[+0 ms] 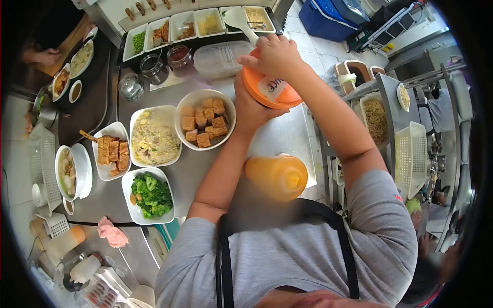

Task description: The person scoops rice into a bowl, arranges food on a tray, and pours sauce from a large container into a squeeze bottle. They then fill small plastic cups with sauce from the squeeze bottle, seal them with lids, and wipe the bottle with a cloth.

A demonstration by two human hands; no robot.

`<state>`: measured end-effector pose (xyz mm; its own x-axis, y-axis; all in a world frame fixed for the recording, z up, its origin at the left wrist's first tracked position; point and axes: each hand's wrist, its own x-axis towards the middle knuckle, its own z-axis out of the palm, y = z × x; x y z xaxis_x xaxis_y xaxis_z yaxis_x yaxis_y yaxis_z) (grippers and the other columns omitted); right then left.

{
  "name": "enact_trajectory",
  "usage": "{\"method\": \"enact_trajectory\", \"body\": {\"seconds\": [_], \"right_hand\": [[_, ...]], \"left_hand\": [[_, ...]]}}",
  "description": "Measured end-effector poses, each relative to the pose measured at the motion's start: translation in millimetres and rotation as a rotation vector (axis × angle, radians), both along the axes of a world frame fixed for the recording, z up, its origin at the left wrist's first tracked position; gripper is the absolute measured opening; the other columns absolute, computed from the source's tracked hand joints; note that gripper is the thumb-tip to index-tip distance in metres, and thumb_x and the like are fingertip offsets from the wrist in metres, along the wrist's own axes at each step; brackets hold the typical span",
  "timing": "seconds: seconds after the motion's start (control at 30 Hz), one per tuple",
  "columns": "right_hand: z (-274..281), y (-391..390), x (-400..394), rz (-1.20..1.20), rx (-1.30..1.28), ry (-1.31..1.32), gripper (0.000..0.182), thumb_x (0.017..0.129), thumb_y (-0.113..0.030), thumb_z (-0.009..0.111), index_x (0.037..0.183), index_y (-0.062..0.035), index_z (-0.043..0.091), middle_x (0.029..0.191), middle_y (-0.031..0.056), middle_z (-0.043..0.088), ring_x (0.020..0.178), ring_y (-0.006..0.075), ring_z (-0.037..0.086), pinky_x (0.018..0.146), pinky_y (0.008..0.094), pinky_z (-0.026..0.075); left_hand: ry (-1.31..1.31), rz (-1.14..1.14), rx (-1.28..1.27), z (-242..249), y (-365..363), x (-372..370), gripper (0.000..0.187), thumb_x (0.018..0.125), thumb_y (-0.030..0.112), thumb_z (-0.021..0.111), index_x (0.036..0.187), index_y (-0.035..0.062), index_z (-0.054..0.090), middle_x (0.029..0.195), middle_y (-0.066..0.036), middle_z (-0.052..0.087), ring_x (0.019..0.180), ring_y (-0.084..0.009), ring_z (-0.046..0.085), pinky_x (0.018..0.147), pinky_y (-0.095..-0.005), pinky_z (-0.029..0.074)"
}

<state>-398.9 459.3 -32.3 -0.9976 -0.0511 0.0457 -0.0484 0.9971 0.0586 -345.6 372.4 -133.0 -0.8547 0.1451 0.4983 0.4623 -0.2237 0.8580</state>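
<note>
My left hand wraps around the side of a tub with an orange lid whose label ends in "UCE". My right hand grips the lid's far edge from above. Right by its fingers is the handle of a white spoon, which reaches over the topping trays. A white bowl of fried tofu cubes stands beside my left wrist. Closer to my body, an orange squeeze bottle stands on the steel counter.
Left of the tofu are fried rice, broccoli, skewered tofu and a soup bowl. Topping trays, glass jars and a clear plastic box line the back. Another person's hand shows at upper left.
</note>
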Motion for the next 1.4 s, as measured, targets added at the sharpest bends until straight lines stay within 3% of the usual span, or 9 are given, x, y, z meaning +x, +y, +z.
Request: {"method": "enact_trajectory", "body": {"seconds": [0.1,0.13,0.23,0.4,0.53,0.63,0.77,1.13,1.4], "right_hand": [[-20,-9,6,-0.072,-0.074,0.204,0.063,0.072,-0.061,0.046,0.091,-0.0023,0.058,0.097,0.0143,0.053,0.092,0.0319,0.050,0.079,0.0439,0.038],[-22,-11,4,-0.097,-0.071,0.165,0.060,0.071,-0.055,0.047,0.099,-0.0023,0.056,0.097,0.0125,0.053,0.093,0.0294,0.048,0.080,0.0425,0.036],[-15,-5,5,-0.017,-0.146,0.140,0.054,0.068,-0.049,0.050,0.094,-0.0018,0.058,0.094,0.0128,0.053,0.091,0.0300,0.049,0.078,0.0431,0.037],[-23,13,-7,0.453,-0.357,0.182,0.034,0.060,-0.036,0.058,0.064,-0.0028,0.052,0.073,0.0116,0.051,0.073,0.0293,0.050,0.063,0.0382,0.041],[-13,16,-21,0.806,-0.569,-0.025,0.033,0.062,-0.030,0.062,0.056,-0.0021,0.046,0.062,0.0106,0.047,0.064,0.0268,0.048,0.057,0.0357,0.040],[-13,11,-25,0.789,-0.512,-0.062,0.032,0.065,-0.028,0.062,0.059,-0.0005,0.047,0.062,0.0108,0.046,0.060,0.0254,0.048,0.051,0.0340,0.039],[-10,8,-12,0.504,-0.342,0.127,0.030,0.065,-0.029,0.059,0.059,-0.0009,0.050,0.063,0.0118,0.049,0.061,0.0276,0.051,0.053,0.0370,0.040],[15,21,-15,0.520,-0.721,0.263,0.021,0.060,-0.019,0.053,0.059,-0.0002,0.045,0.061,0.0115,0.044,0.054,0.0247,0.045,0.051,0.0315,0.038],[21,27,-21,0.585,-0.650,0.144,0.026,0.063,-0.024,0.054,0.060,-0.0002,0.045,0.062,0.0135,0.045,0.058,0.0263,0.046,0.051,0.0326,0.036]], "left_hand": [[0.002,-0.024,-0.029,8,-1,-1,0.098,0.044,0.018,0.082,0.121,0.0026,0.023,0.119,-0.012,0.038,0.109,-0.0224,0.042,0.093,-0.0348,0.035],[-0.006,-0.028,-0.054,10,-4,-2,0.098,0.044,0.018,0.082,0.121,0.0024,0.023,0.119,-0.012,0.039,0.109,-0.0224,0.042,0.094,-0.0349,0.034],[0.017,-0.032,-0.067,12,-5,-4,0.097,0.043,0.019,0.082,0.120,0.0020,0.025,0.117,-0.012,0.041,0.109,-0.0223,0.042,0.093,-0.0350,0.035],[-0.006,-0.031,-0.092,-1,-1,-5,0.104,0.038,0.026,0.083,0.120,0.0027,0.023,0.118,-0.013,0.037,0.108,-0.0251,0.041,0.092,-0.0359,0.036],[-0.014,0.023,-0.109,-4,0,-2,0.106,0.038,0.026,0.083,0.120,0.0038,0.021,0.117,-0.015,0.034,0.109,-0.0282,0.039,0.092,-0.0367,0.036],[-0.009,0.072,-0.058,7,-2,1,0.106,0.037,0.026,0.084,0.121,0.0039,0.022,0.117,-0.015,0.035,0.110,-0.0293,0.038,0.093,-0.0375,0.034],[-0.043,0.099,-0.086,-1,-4,2,0.108,0.035,0.027,0.083,0.122,0.0042,0.024,0.117,-0.014,0.036,0.109,-0.0296,0.038,0.092,-0.0374,0.032],[0.025,0.136,-0.200,11,-11,6,0.107,0.039,0.028,0.083,0.125,0.0054,0.023,0.119,-0.013,0.033,0.112,-0.0286,0.035,0.095,-0.0371,0.028],[0.018,0.167,-0.181,16,-15,9,0.105,0.039,0.029,0.082,0.123,0.0052,0.025,0.118,-0.015,0.036,0.111,-0.0300,0.036,0.094,-0.0373,0.029]]}}
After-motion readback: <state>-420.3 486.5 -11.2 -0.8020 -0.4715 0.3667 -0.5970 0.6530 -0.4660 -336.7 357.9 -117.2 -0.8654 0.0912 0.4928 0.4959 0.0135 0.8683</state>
